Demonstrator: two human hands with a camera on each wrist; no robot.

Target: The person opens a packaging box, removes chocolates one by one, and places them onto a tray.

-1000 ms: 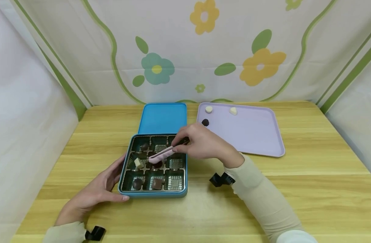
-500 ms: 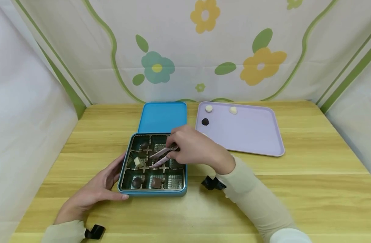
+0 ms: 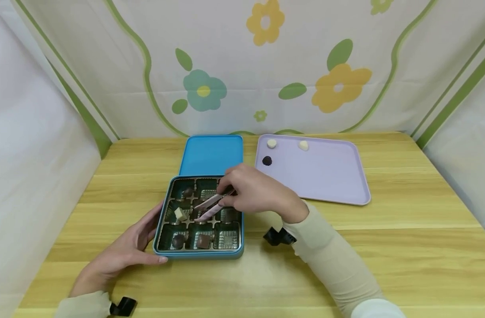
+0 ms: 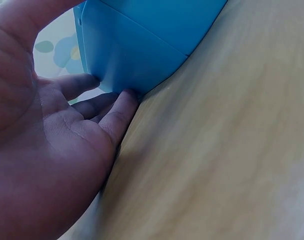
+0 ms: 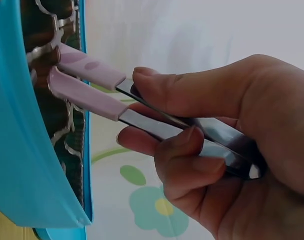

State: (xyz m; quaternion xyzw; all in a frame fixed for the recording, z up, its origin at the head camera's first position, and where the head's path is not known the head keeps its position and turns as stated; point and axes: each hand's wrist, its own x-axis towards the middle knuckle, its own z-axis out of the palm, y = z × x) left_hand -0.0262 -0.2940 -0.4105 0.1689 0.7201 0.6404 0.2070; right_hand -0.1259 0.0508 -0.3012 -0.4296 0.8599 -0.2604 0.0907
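My right hand (image 3: 258,187) holds pink-tipped metal tongs (image 5: 86,95) between thumb and fingers, their arms spread apart. The tips reach down into the middle compartment of a blue chocolate tin (image 3: 202,255), on either side of a dark chocolate (image 3: 201,213) that they partly hide. Around it in the tin's divided insert lie a white chocolate (image 3: 180,214), a dark round chocolate (image 3: 178,240), a brown square one (image 3: 204,241) and another dark one (image 3: 187,192). At the tin's left, my left hand (image 3: 125,249) rests its outstretched fingertips on the side, with the thumb at the front corner.
Behind the tin lies its blue lid (image 3: 212,152). A lilac tray (image 3: 325,172) at the back right carries two white chocolates (image 3: 272,143) and a dark one (image 3: 267,160). A flowered cloth (image 3: 234,66) hangs along the back of the wooden table (image 3: 405,247).
Over the middle compartment, the tongs have spread from nearly closed to apart. My right hand has shifted slightly left and down. The left hand stays against the tin.
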